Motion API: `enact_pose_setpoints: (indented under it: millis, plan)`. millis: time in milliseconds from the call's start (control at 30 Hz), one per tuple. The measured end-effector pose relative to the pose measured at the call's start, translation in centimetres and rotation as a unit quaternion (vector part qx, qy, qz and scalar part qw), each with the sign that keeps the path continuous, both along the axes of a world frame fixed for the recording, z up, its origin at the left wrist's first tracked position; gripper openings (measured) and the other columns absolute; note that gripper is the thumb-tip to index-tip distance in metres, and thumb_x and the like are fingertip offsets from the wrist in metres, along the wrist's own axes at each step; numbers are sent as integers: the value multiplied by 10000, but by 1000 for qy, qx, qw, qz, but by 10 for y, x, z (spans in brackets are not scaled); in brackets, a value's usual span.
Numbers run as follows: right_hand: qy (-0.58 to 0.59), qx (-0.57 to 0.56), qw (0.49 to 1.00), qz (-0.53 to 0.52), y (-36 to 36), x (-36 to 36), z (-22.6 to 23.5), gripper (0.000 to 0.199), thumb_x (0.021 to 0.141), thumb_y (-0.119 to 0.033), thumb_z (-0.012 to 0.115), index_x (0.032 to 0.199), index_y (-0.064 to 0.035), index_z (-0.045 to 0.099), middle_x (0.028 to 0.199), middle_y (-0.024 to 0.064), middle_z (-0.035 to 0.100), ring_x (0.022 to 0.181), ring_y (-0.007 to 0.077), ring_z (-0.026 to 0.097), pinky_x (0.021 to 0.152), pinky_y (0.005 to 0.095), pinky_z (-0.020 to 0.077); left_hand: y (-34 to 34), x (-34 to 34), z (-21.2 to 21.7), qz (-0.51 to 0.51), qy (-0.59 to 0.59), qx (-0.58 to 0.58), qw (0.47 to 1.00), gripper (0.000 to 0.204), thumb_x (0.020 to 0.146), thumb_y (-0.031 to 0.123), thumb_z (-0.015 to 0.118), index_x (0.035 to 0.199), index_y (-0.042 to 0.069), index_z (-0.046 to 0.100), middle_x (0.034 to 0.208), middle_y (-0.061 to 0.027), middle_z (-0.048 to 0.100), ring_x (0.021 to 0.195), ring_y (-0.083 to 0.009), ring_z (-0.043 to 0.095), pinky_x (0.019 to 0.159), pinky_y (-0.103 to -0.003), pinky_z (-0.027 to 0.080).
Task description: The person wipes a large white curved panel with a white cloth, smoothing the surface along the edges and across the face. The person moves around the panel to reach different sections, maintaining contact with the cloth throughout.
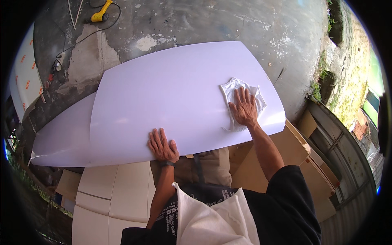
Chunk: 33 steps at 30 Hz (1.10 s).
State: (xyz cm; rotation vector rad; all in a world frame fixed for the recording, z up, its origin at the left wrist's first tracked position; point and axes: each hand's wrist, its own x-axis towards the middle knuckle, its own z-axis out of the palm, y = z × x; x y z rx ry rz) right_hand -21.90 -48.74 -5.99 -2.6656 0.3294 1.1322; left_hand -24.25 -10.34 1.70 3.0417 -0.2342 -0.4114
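Observation:
A large white glossy panel (171, 90) lies in front of me, with another white sheet (65, 126) showing from under its left end. My right hand (245, 108) presses flat, fingers spread, on a crumpled white cloth (231, 90) near the panel's right side. Closer to me, my left hand (161, 146) rests flat on the panel's near edge with its fingers stretched out and nothing in them. A dark band circles my left wrist.
A yellow heat gun or power tool (100, 15) with a black cord lies on the worn concrete floor (277, 24) at the far left. White cabinet-like boxes (130, 185) stand near left, brown boards (269, 157) near right. A printed white sheet (26, 73) leans at the left.

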Motion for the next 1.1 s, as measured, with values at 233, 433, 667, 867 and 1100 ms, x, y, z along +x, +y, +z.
enact_pose_setpoints:
  millis: [233,433,667,867,1100]
  plan:
    - [-16,19,999,20,-9,21,-36,723,1084,-499,348,1643,-49,257,1722,196,187,1593,370,162,1294,518,112,5,-10,-3,25,3,-27,999,668,1059,467,321,1526,21,491,1595,-240,420,1475,-463,364,1183,-618,247]
    - [14,-7,1000,21,-20,37,-87,745,1086,-554,286,1644,-60,283,1726,186,198,1596,355,176,1289,519,131,18,-15,-4,36,26,-50,998,672,1062,484,349,1591,77,429,1662,-212,344,1536,-426,297,1223,-603,230]
    - [-23,9,999,27,-2,-12,-23,688,1110,-501,225,1651,-80,285,1728,159,219,1596,357,184,1286,516,116,22,-11,5,49,37,-55,997,670,1043,459,373,1580,63,435,1652,-214,355,1534,-435,297,1239,-606,190]
    - [-135,-17,989,-60,-46,-80,33,675,1094,-478,331,1632,-71,325,1712,150,265,1584,368,209,1286,532,107,7,0,5,26,30,-16,999,670,1059,470,351,1578,58,443,1657,-197,362,1542,-416,299,1243,-592,201]
    - [-78,-52,995,-44,-80,-53,20,685,1065,-493,391,1639,-125,323,1713,149,255,1590,343,194,1296,508,110,-4,2,-4,0,3,-4,1000,665,1066,455,310,1545,19,465,1618,-229,395,1503,-447,329,1198,-615,222]
